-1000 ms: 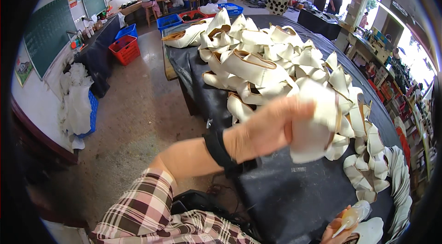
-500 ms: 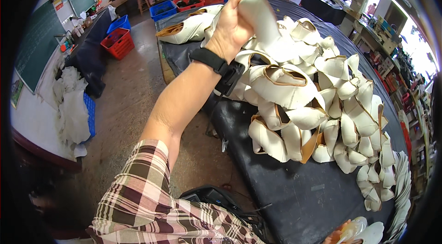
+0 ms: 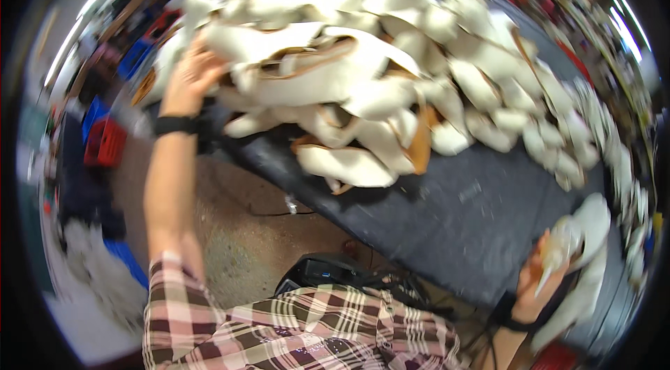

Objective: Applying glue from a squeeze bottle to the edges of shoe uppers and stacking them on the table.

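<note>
A large heap of white shoe uppers [image 3: 380, 94] with tan linings lies on a black-covered table [image 3: 453, 220]. At the heap's left side, my left hand [image 3: 199, 70] is closed on the end of a white shoe upper [image 3: 255, 43], its fingers a little blurred. My right hand [image 3: 539, 279], low at the right, is wrapped round a small translucent squeeze bottle [image 3: 560, 246] whose thin pointed nozzle aims down. White pieces [image 3: 592, 223] lie just beyond and beside that hand; whether it touches them I cannot tell.
A row of stacked white pieces [image 3: 618, 153] runs along the table's right side. On the left floor stand a red crate [image 3: 105, 143] and a heap of pale sheeting [image 3: 98, 272]. A black bag [image 3: 324, 272] is between my body and the table's near edge.
My view has swung down and right. My left hand has come down from its raised position to the heap's left side. My right hand and the bottle now show more fully.
</note>
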Available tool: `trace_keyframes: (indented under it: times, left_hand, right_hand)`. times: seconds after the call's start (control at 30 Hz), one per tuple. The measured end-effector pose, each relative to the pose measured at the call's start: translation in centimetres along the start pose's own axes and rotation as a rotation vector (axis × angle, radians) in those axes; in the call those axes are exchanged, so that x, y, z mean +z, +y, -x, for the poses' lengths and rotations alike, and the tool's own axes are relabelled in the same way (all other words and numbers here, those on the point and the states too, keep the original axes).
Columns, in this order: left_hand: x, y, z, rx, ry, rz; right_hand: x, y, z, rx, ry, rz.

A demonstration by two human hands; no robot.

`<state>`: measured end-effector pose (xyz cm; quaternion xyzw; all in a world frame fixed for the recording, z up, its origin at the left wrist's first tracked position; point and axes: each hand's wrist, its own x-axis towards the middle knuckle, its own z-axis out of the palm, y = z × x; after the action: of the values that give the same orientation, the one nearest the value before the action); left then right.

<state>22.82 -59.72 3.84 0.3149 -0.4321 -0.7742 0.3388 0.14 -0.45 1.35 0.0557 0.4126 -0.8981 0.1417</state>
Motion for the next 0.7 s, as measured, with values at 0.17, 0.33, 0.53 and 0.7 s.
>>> trace_keyframes:
  times: [0.17, 0.33, 0.53, 0.7]
  left_hand:
    - [-5.4, 1.6, 1.3, 0.127, 0.196, -0.456]
    - [-8.8, 2.9, 4.8, 0.531, 0.259, -0.385]
    - [18.0, -3.6, 18.0, 0.526, -0.258, -0.320]
    - [39.5, -22.4, 28.2, -0.367, -0.975, -0.689]
  right_hand:
    - [-2.7, -3.4, -0.7, 0.008, -0.084, -0.254]
    - [-9.0, -10.3, -0.1, -0.194, -0.108, -0.420]
    - [-15.3, -14.6, 1.3, -0.350, -0.057, -0.428]
    - [-19.4, -15.6, 1.1, -0.345, 0.070, -0.346]
